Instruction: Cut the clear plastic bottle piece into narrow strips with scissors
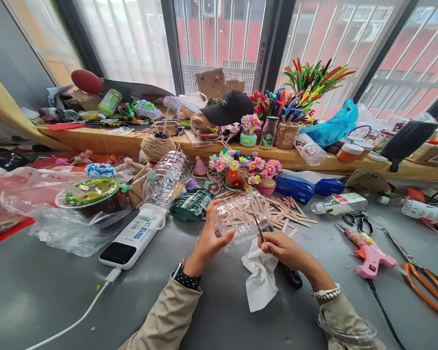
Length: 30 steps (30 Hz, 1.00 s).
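Note:
My left hand [212, 236] is closed around the near left side of a clear plastic bottle [237, 214], which lies sideways above the table. In my right hand [282, 250] is a pair of scissors [257, 222], its narrow blades at the bottle's right end. The fingers partly hide the scissors' handles. Just below the bottle a crumpled white tissue [260, 279] rests on the table. A black-handled tool [291, 277] lies partly under my right hand. Many wooden craft sticks [288, 214] are spread behind the bottle.
A pink glue gun [374, 257], orange-handled shears [423, 282] and small black scissors [358, 222] lie to the right. At left are a white power bank [133, 238] with a cable and a plastic bag [83, 233]. Pipe-cleaner flowers [266, 170] and twine [156, 148] stand behind.

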Available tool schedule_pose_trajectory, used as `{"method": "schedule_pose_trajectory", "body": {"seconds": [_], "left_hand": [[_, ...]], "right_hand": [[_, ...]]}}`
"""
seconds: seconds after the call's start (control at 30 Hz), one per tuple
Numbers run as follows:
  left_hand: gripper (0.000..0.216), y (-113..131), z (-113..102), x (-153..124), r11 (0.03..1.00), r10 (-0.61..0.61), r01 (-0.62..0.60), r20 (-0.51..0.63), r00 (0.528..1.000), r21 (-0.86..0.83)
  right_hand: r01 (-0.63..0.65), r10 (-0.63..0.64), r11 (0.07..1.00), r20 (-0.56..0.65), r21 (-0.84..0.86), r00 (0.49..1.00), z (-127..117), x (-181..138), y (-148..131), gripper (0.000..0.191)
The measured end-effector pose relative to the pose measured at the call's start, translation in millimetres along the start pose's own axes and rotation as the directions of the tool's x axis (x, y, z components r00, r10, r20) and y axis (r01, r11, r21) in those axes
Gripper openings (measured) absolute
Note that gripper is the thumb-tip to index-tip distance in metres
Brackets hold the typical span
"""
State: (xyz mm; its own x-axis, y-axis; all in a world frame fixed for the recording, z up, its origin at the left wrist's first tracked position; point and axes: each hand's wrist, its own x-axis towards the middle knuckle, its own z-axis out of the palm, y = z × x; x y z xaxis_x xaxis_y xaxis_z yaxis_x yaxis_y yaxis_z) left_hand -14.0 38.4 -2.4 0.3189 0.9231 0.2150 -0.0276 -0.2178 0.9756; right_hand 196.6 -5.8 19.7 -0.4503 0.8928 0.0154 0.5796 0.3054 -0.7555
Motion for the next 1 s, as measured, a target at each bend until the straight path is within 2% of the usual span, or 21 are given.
{"method": "schedule_pose_trajectory", "body": {"seconds": [0.43, 0.73, 1.0], "left_hand": [[0.083, 0.5, -0.7, 0.3, 1.000, 0.007, -0.007, -0.016, 1.000, -0.001], [0.083, -1.5, -0.7, -1.4, 0.999, 0.020, -0.021, 0.015, 1.000, 0.029], [0.087, -3.1, 2.1, 0.0, 0.999, 0.018, -0.017, 0.010, 1.000, -0.032]], "right_hand": [[-0.040, 0.040, 0.999, -0.068, 0.002, 0.997, 3.2, 2.6, -0.4, 0.060], [-0.020, 0.019, 0.998, 0.006, 0.059, 1.000, -1.0, -0.1, -2.8, 0.053], [0.005, -0.005, 1.000, -0.069, -0.008, 0.998, 0.5, 2.4, -2.2, 0.053]]}}
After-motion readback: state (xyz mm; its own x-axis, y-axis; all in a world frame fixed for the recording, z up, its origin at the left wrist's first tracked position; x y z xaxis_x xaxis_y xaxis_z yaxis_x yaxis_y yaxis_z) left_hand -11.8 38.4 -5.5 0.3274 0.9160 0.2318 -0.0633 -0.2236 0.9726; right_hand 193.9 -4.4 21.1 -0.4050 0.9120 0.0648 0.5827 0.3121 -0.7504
